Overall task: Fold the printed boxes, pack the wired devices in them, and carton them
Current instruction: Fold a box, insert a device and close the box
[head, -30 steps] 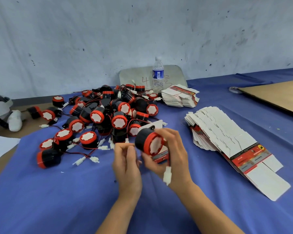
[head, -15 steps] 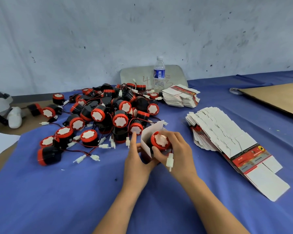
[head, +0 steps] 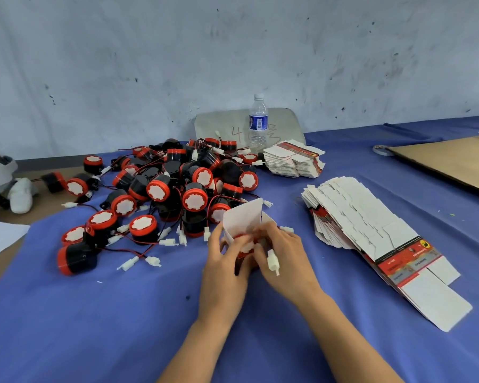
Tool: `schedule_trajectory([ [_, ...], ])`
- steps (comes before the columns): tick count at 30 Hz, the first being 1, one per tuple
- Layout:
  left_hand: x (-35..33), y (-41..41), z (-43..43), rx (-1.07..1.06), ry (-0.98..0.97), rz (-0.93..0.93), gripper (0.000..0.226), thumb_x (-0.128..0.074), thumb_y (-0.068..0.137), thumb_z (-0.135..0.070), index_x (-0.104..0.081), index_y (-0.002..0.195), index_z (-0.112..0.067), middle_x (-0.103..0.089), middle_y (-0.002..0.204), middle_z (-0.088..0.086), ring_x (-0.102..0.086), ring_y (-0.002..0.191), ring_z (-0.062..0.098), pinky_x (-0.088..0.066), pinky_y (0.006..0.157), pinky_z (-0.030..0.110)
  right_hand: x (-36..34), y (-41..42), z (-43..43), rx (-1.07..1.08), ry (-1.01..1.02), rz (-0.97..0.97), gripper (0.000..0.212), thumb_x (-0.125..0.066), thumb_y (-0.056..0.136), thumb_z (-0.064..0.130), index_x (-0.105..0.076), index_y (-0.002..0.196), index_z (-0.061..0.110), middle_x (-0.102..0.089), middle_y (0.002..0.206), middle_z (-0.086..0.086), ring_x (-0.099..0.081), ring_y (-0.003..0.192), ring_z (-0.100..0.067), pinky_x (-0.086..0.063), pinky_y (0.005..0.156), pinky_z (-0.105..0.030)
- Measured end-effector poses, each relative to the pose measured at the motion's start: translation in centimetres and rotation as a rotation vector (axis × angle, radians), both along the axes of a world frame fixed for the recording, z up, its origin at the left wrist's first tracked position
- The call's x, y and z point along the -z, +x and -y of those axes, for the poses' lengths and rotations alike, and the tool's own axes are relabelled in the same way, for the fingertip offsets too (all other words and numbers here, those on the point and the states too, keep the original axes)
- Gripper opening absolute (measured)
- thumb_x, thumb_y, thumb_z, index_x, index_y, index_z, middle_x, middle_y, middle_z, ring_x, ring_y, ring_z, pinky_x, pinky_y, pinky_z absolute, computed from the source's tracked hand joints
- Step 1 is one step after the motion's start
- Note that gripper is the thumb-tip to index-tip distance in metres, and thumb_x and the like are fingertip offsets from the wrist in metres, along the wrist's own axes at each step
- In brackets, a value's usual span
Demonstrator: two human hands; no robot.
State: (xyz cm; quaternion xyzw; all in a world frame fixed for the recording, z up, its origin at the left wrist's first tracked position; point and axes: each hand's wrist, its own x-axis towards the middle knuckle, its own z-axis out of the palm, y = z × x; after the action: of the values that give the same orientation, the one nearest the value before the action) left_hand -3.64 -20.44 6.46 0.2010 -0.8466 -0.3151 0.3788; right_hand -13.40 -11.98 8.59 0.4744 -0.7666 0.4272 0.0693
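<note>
My left hand [head: 224, 269] grips the side of a small printed box [head: 245, 221] whose white flap stands open. My right hand [head: 285, 258] presses a black and red wired device [head: 245, 244] down inside the box; only its red rim shows. The device's white connector [head: 272, 261] hangs over my right fingers. A pile of black and red wired devices [head: 161, 189] lies on the blue cloth behind my hands. A fanned stack of flat printed boxes [head: 371, 233] lies to the right.
A second stack of flat boxes [head: 293, 158] sits behind the pile, beside a water bottle [head: 258, 123] that stands before a grey board. A brown cardboard sheet [head: 454, 164] lies at the far right. A white and grey object [head: 17, 194] lies at the left edge.
The device went from held in the air in my right hand down into the open box. My left hand closed on the box's side, and both hands moved slightly forward.
</note>
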Motion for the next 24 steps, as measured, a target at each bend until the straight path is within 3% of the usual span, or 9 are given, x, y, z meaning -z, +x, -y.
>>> schedule_trajectory([
  [2,0.1,0.1,-0.1,-0.025,-0.03,0.048,0.027,-0.063,0.092,-0.012,-0.069,0.113,-0.029,-0.029,0.156,-0.003,-0.049,0.126,0.011,-0.035,0.087,0.0,-0.2,0.4,-0.1,0.018,-0.04,0.032,0.014,-0.055,0.093,0.026,-0.06,0.092,0.013,-0.065,0.08,0.004,-0.057,0.075,-0.016,-0.048,0.071,-0.039],
  [4,0.0,0.1,-0.2,-0.049,-0.016,0.083,0.025,-0.059,0.095,-0.011,-0.069,0.112,-0.026,-0.03,0.156,-0.002,-0.053,0.124,0.018,-0.04,0.086,0.011,-0.1,0.6,-0.1,0.059,-0.075,0.01,0.014,-0.058,0.095,0.023,-0.063,0.09,0.012,-0.066,0.085,0.001,-0.059,0.076,-0.021,-0.049,0.065,-0.04],
  [6,-0.1,0.0,-0.1,-0.071,0.019,0.098,0.025,-0.057,0.095,-0.009,-0.069,0.11,-0.025,-0.031,0.155,-0.003,-0.055,0.12,0.018,-0.04,0.084,0.009,-0.3,0.7,-0.2,0.125,-0.151,-0.05,0.011,-0.061,0.094,0.019,-0.067,0.093,0.01,-0.067,0.091,-0.001,-0.06,0.075,-0.023,-0.05,0.062,-0.039],
  [10,0.0,-0.1,0.0,-0.095,0.07,0.13,0.022,-0.058,0.094,-0.008,-0.068,0.104,-0.025,-0.031,0.155,-0.004,-0.056,0.114,0.018,-0.034,0.07,-0.005,-1.1,0.1,-0.6,0.2,-0.521,-0.13,0.01,-0.063,0.087,0.008,-0.064,0.097,0.009,-0.058,0.093,0.002,-0.055,0.077,-0.002,-0.046,0.065,-0.013],
  [13,-0.2,-0.2,-0.1,-0.067,0.09,0.118,0.02,-0.062,0.092,-0.014,-0.059,0.089,-0.033,-0.023,0.158,-0.006,-0.052,0.118,0.01,-0.034,0.07,-0.004,-1.5,0.0,-0.8,0.224,-0.632,-0.038,0.021,-0.065,0.088,0.01,-0.056,0.1,0.024,-0.058,0.088,0.008,-0.058,0.078,0.001,-0.045,0.068,-0.005],
  [16,-0.2,-0.4,0.1,-0.014,0.054,0.11,0.042,-0.068,0.088,-0.014,-0.04,0.074,-0.042,-0.022,0.154,-0.012,-0.043,0.106,-0.019,-0.03,0.071,-0.005,-1.4,0.1,-0.8,0.206,-0.616,0.134,0.027,-0.064,0.089,0.016,-0.053,0.103,0.037,-0.063,0.083,0.024,-0.064,0.076,0.001,-0.042,0.067,-0.003],
  [18,-0.1,-0.5,0.2,-0.001,0.054,0.117,0.045,-0.07,0.087,-0.012,-0.038,0.073,-0.041,-0.033,0.146,-0.013,-0.051,0.099,-0.007,-0.033,0.073,-0.003,-1.3,-0.2,-0.7,0.202,-0.572,0.133,0.016,-0.059,0.091,0.024,-0.056,0.101,0.035,-0.065,0.082,0.024,-0.067,0.075,-0.009,-0.047,0.065,-0.011],
  [20,0.2,-0.6,0.3,-0.01,0.057,0.101,0.042,-0.071,0.085,-0.012,-0.041,0.074,-0.04,-0.041,0.135,-0.011,-0.052,0.101,0.005,-0.035,0.075,-0.002,-1.2,-0.5,-0.7,0.196,-0.524,0.097,0.015,-0.056,0.092,0.025,-0.065,0.104,0.022,-0.069,0.085,0.013,-0.068,0.076,-0.017,-0.051,0.067,-0.023],
  [24,0.5,-0.4,0.2,0.003,0.035,0.076,0.02,-0.071,0.086,-0.014,-0.057,0.089,-0.029,-0.035,0.128,-0.008,-0.041,0.104,-0.016,-0.037,0.084,0.0,-1.1,-1.0,-0.8,0.223,-0.325,-0.102,0.014,-0.064,0.091,0.008,-0.069,0.104,0.003,-0.068,0.082,-0.007,-0.057,0.075,-0.021,-0.041,0.067,-0.022],
])
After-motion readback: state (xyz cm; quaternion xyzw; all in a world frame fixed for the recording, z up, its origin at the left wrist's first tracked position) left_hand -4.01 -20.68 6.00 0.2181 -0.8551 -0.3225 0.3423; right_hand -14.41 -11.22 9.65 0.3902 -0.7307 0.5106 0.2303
